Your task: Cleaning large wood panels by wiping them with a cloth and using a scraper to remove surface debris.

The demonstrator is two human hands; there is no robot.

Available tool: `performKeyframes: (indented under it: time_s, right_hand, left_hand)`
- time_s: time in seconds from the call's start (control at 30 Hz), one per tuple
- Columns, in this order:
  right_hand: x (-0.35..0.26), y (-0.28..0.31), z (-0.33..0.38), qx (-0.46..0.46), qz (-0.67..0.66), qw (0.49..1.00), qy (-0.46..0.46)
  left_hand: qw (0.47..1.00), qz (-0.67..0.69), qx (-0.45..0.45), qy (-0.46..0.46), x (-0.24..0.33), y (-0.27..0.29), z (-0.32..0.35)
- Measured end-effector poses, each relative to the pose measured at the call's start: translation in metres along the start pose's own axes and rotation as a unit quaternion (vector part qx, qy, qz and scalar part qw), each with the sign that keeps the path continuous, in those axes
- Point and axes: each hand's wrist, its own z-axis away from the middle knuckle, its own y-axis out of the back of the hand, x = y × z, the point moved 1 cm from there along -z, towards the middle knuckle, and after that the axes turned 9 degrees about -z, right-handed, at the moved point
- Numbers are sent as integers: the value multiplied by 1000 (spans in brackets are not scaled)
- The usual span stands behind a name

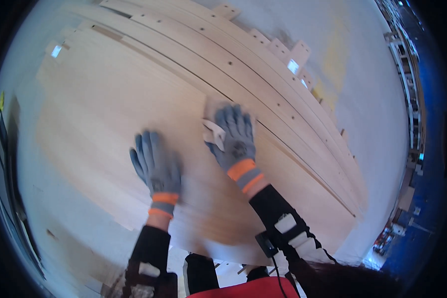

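A large pale wooden panel (109, 99) lies flat in front of me. My left hand (155, 166), in a grey glove with orange cuff bands, rests flat on it with fingers spread and holds nothing. My right hand (235, 139), gloved the same way, presses a folded pale sheet of sandpaper or cloth (212, 130) against the panel's surface. The picture is blurred around both hands.
Several long narrow wooden slats (263, 74) with small drilled holes lie side by side along the panel's far right edge. A pale floor (367, 99) surrounds the work. Shelving or racks (412, 99) stand at the far right. Dark equipment lines the left edge.
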Motion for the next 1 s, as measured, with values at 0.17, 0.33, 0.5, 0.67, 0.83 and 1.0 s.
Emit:
performKeyframes:
  time_s: [0.17, 0.33, 0.5, 0.67, 0.83, 1.0]
  right_hand:
    - [-68, -29, -117, 2, -53, 994, 92]
    - [-139, -52, -216, 5, -34, 981, 191]
    - [-204, -81, -308, 33, -28, 976, 211]
    - [-254, -92, -356, 43, -24, 979, 196]
    - [-242, -89, -358, 36, -21, 979, 199]
    - [-170, -69, -268, 39, -22, 972, 230]
  left_hand:
    - [975, -159, -123, 96, -15, 5, -61]
    - [987, -109, -84, 87, -26, -3, -50]
    - [986, -126, -91, 59, -32, -16, -38]
    - [899, 353, -44, 253, -48, -47, -30]
    - [869, 420, -51, 256, -40, -34, -36]
    - [985, -36, -141, 95, -27, -6, -47]
